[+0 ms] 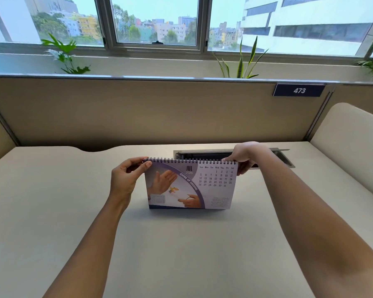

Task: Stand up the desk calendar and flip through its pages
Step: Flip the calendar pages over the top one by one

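Both bare forearms reach forward from the lower edge, converging toward the middle. Left hand is held upright, palm turned inward to the right, wrist slightly bent back; its thumb and index fingers pinch together at the tip, the other fingers curled loosely just below them. Right hand is further forward and a little higher, back of the hand facing up, wrist flexed downward; its fingers point left and down, pinched closed at the tips, thumb tucked under and mostly hidden. Right forearm runs long and diagonal from the lower right corner. Hands sit well apart, level with each other.
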